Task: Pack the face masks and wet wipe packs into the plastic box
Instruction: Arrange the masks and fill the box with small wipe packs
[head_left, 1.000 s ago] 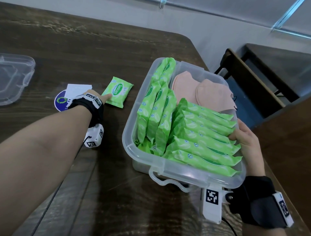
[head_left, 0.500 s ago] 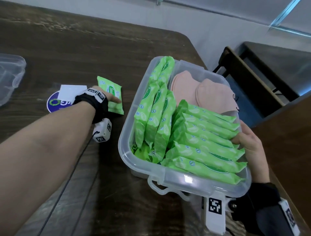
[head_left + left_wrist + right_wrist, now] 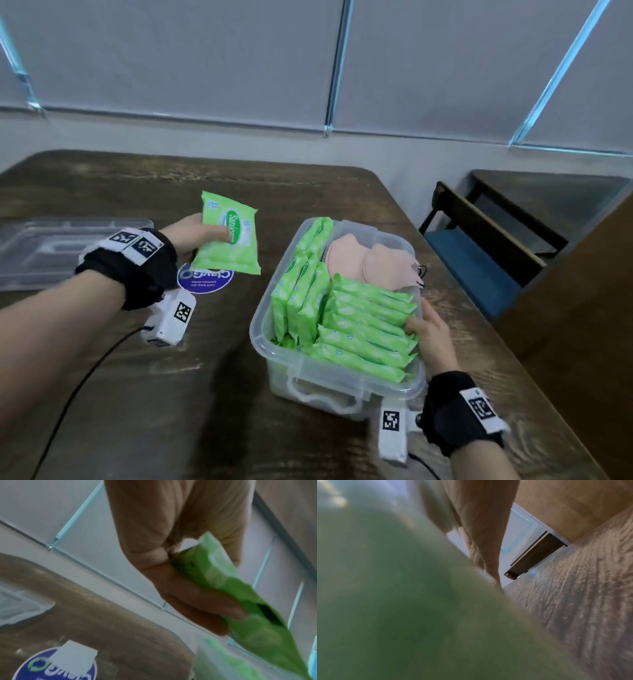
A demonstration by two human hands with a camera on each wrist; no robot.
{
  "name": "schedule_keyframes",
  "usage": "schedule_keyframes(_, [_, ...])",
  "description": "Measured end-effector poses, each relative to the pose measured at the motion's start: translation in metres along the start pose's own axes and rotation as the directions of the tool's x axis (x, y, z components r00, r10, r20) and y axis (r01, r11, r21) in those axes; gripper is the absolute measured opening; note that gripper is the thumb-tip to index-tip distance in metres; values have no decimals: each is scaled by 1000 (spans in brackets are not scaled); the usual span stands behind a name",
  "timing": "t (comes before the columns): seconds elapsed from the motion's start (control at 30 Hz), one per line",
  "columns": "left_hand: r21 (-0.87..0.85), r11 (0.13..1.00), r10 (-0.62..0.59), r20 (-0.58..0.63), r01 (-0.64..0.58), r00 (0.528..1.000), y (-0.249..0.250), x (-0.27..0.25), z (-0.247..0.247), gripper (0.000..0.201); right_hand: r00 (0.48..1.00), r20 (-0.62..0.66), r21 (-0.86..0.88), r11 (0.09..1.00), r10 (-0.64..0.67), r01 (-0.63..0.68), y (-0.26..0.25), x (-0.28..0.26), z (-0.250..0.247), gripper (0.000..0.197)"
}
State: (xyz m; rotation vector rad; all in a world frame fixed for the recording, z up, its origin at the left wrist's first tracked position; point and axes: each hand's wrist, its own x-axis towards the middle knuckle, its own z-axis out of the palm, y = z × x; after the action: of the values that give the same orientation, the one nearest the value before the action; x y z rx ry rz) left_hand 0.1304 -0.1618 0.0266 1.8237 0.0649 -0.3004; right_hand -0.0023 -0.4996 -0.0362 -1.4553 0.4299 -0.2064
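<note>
My left hand (image 3: 205,234) holds one green wet wipe pack (image 3: 227,238) in the air over the table, left of the clear plastic box (image 3: 257,325). Its thumb lies on the pack's front and its fingers (image 3: 202,605) curl behind the pack (image 3: 228,582). The box holds several green packs (image 3: 366,329) lying in a row, more packs (image 3: 301,291) on edge along its left side, and pink face masks (image 3: 373,263) at the back. My right hand (image 3: 424,325) rests at the box's right rim, fingers touching the pack ends. The right wrist view shows only the hand (image 3: 484,545) and a green blur.
The box's clear lid (image 3: 51,246) lies at the table's far left. A round blue sticker (image 3: 205,279) is on the table under my left hand. A chair (image 3: 479,250) and another table stand to the right. The table's right edge runs close to the box.
My left hand has picked the loose green pack up off the table and raised it. The head view has tilted up. My right hand has stayed at the box's right side.
</note>
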Motion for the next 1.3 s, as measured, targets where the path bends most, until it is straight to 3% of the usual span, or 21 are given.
schedule_keyframes(0.1, [172, 984, 28, 107, -47, 994, 29, -44, 0, 36, 1000, 25, 6, 1000, -3, 2, 10, -23, 5, 53])
schedule_keyframes(0.27, [521, 839, 102, 134, -158, 986, 72, -109, 7, 43, 998, 52, -10, 1000, -22, 22, 27, -63, 16, 49])
schedule_keyframes(0.4, [571, 804, 134, 97, -166, 986, 86, -145, 13, 52, 997, 76, -29, 999, -33, 35, 31, -86, 24, 48])
schedule_keyframes(0.5, [615, 777, 113, 77, -137, 991, 90, -165, 18, 32, 996, 87, -27, 999, -30, 32, 32, -96, 26, 48])
schedule_keyframes(0.6, [716, 690, 58, 92, -106, 994, 84, -171, 32, 27, 993, 113, -23, 999, -23, 26, 33, -105, 26, 48])
schedule_keyframes(0.7, [863, 497, 76, 61, -90, 995, 63, -164, 60, 48, 991, 129, -25, 999, -27, 31, 33, -110, 25, 44])
schedule_keyframes(0.73, [878, 471, 107, 40, -86, 993, 55, -160, 69, 55, 991, 132, -25, 999, -28, 32, 33, -111, 25, 43])
schedule_keyframes(0.8, [857, 509, 169, -6, -82, 986, 38, -152, 83, 61, 991, 134, -15, 999, -27, 29, 33, -113, 26, 40])
schedule_keyframes(0.87, [746, 661, 242, -100, -88, 965, 28, -152, 88, 61, 991, 131, 5, 999, -33, 32, 34, -114, 27, 45])
schedule_keyframes(0.97, [420, 897, 256, -235, -139, 938, 9, -160, 80, 60, 991, 128, 11, 999, -44, 43, 35, -114, 27, 45])
schedule_keyframes(1.03, [248, 956, 214, -211, -159, 954, -9, -167, 71, 62, 991, 124, 3, 999, -43, 43, 35, -113, 27, 44])
schedule_keyframes(1.07, [239, 958, 197, -151, -158, 969, -18, -172, 68, 60, 992, 123, 2, 999, -41, 41, 35, -113, 27, 45])
schedule_keyframes(1.13, [396, 905, 192, -47, -158, 980, -32, -179, 69, 56, 992, 121, 11, 999, -45, 44, 35, -113, 27, 44])
schedule_keyframes(1.3, [722, 687, 124, -13, -77, 992, -27, -172, 86, 46, 993, 110, 13, 999, -44, 42, 39, -110, 27, 41])
